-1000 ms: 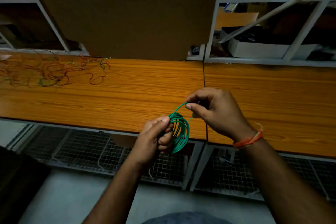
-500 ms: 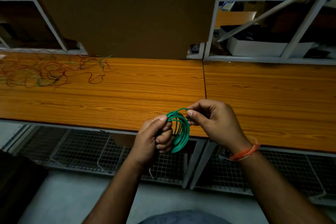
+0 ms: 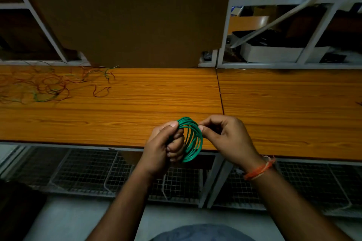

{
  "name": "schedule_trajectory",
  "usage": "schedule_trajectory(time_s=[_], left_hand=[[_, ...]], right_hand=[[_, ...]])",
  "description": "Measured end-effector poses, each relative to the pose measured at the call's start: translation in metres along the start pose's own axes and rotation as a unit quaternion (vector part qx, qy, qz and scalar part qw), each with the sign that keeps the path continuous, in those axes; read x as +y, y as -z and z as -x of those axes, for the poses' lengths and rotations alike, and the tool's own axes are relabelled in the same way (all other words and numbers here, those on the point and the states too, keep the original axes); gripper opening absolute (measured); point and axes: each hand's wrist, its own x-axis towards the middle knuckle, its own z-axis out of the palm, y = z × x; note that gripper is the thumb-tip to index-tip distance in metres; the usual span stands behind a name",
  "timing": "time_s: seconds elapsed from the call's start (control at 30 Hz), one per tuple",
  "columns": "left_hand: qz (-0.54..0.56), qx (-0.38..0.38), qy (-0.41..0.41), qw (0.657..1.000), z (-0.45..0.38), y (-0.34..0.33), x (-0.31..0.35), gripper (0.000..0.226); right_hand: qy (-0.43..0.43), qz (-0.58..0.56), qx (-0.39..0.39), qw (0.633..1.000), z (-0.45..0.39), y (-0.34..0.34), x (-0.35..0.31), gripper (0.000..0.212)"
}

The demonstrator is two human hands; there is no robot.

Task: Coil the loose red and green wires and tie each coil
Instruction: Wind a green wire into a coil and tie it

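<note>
Head view: both hands grip green coil [image 3: 193, 139].

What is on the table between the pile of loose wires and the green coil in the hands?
In the head view, only bare wooden table lies between the loose wires and the green coil.

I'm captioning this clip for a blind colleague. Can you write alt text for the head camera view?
Two hands hold a green wire coil above a wooden workbench's near edge: the left hand grips one side, the right hand pinches the other. A tangle of loose red and green wires lies far left on the bench.
</note>
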Motion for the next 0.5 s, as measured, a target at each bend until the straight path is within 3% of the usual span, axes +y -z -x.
schedule_trajectory(time_s=[0.17,0.23,0.33,0.4,0.5], left_hand=[[0.015,0.025,0.007,1.000,-0.005,0.007,0.003,0.029],[0.022,0.025,0.013,0.999,-0.011,0.008,0.000,0.030],[0.053,0.020,0.022,0.998,-0.022,0.004,-0.003,0.031],[0.087,-0.002,0.037,0.995,-0.032,0.002,-0.004,0.031],[0.101,-0.039,0.072,0.992,-0.050,-0.007,-0.010,0.030]], right_hand=[[-0.009,0.014,-0.052,0.998,-0.001,0.007,-0.002,0.025],[0.032,0.082,-0.040,0.995,-0.001,0.009,-0.002,0.040],[0.089,0.157,-0.016,0.983,0.000,0.010,-0.004,0.036],[0.076,0.181,0.011,0.981,0.000,0.012,-0.004,0.035],[0.026,0.125,0.021,0.992,-0.003,0.019,0.001,0.055]])
